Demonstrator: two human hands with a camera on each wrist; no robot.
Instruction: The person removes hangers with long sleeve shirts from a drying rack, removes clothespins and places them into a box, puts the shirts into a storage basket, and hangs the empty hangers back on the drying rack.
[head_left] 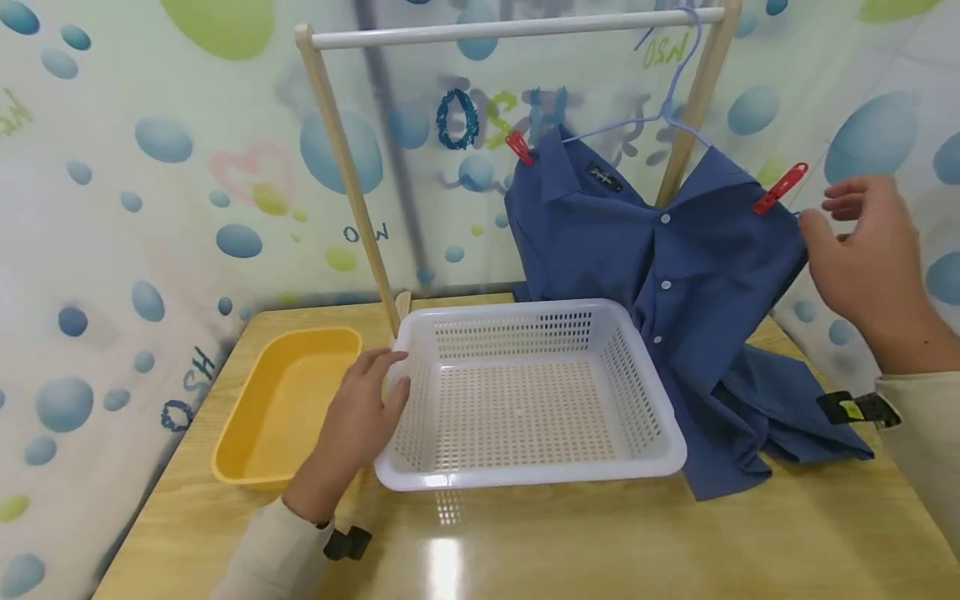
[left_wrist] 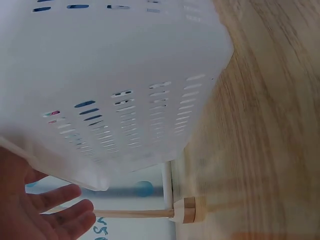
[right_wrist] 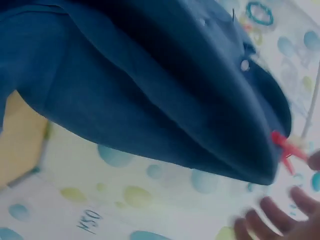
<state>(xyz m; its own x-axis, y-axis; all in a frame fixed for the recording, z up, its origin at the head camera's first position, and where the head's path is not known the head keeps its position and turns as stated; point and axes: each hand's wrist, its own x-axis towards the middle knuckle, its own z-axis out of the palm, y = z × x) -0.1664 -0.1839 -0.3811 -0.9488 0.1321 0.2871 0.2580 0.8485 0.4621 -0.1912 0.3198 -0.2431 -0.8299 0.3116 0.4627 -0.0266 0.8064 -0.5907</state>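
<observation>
A blue button-up shirt (head_left: 720, 258) hangs on a light purple wire hanger (head_left: 667, 108), its lower part lying on the table. Red clothespins grip it: one clothespin (head_left: 519, 147) at the left shoulder in view, another clothespin (head_left: 780, 189) at the right. Beside that right clothespin, also seen in the right wrist view, is my right hand (head_left: 870, 258), fingers loosely bent and holding nothing. My left hand (head_left: 363, 408) is at the left rim of a white perforated plastic basket (head_left: 525, 479), fingers relaxed. In the left wrist view its fingers (left_wrist: 65, 215) extend past the basket's rim.
A wooden rack with a white crossbar (head_left: 480, 31) stands at the back, the hanger hooked near its right end. To the left, a yellow tray (head_left: 285, 408) sits on the wooden table (head_left: 570, 542). Behind is a wall covering (head_left: 187, 250) with blue and green spots.
</observation>
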